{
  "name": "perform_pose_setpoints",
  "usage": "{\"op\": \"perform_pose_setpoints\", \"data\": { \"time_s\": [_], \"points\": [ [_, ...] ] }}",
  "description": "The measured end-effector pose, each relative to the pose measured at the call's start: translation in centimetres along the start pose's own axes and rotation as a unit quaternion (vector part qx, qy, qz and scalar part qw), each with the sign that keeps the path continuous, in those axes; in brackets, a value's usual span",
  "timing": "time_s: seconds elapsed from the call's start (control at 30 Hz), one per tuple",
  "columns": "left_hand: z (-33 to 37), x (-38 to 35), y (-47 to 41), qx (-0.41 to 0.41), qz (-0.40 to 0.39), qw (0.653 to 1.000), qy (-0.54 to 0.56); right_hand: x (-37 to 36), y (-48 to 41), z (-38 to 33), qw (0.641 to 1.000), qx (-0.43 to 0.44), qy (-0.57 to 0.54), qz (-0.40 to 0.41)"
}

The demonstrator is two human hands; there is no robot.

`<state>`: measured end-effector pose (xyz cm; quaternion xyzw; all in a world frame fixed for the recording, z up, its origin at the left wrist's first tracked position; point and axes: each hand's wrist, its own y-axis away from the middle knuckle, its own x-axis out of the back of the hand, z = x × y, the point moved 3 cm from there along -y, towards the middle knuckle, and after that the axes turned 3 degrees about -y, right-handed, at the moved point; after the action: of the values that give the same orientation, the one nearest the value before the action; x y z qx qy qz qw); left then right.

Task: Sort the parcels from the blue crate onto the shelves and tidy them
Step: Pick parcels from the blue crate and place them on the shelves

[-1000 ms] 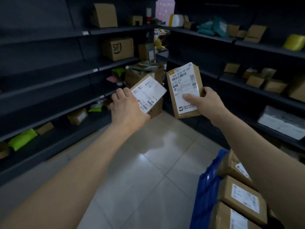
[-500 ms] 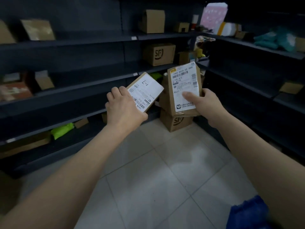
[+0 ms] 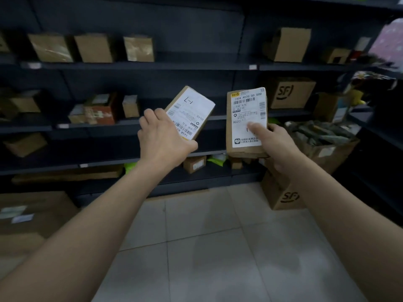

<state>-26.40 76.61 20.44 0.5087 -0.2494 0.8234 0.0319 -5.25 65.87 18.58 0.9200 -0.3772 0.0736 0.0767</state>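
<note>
Left hand up front, fingers curled over the near end of a small parcel, gripping it tilted w/ the far end toward the shelves. Its white label faces up & reads upside-down from here: "163A B5…" by the barcode, "B518" further along, a "[-]" mark near the far end.

Right hand holds a taller parcel upright, fingers wrapped behind it, thumb pressed flat on the label. That label has a yellow logo top left, "140A A020 00 000" across the top, barcodes below & down the right edge, and "A020" again at left. At the bottom is a small logo w/ print too fine to read.

Both parcels are mid-air, side by side, not touching, in front of the middle shelves.

Behind the taller one sits a brown box on the shelf, marked "SF". A floor box w/ the same "SF" mark stands on the tiles under the right wrist. Plain boxes line the top row, and those on the row below carry white stickers, text blurred. Green bags lie low down.
</note>
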Motion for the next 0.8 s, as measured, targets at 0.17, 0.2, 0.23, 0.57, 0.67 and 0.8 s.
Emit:
{"op": "perform_pose_setpoints", "data": {
  "time_s": [0.17,0.2,0.23,0.57,0.67,0.8],
  "points": [
    [-1.7,-1.3,-3.8,0.055,0.003,0.998,-0.016,-3.3,-6.3,-0.6,0.999,-0.023,-0.008,-0.047],
    [-2.4,-1.5,-4.5,0.065,0.002,0.998,-0.018,-4.2,-7.4,-0.6,0.998,-0.028,-0.012,-0.055],
    [-3.0,-1.8,-5.2,0.075,0.002,0.997,-0.023,-5.1,-8.4,-0.7,0.997,-0.033,-0.016,-0.064],
    [-9.5,-4.5,-15.2,0.087,0.006,0.996,-0.032,-14.3,-17.2,-2.6,0.992,-0.031,-0.028,-0.117],
    [-11.1,-4.9,-18.2,0.074,-0.002,0.996,-0.041,-16.6,-19.3,-3.3,0.991,-0.028,-0.041,-0.123],
    [-13.1,-6.0,-21.7,0.066,-0.015,0.997,-0.048,-19.0,-22.0,-3.6,0.99,-0.03,-0.044,-0.129]
  ]
}}
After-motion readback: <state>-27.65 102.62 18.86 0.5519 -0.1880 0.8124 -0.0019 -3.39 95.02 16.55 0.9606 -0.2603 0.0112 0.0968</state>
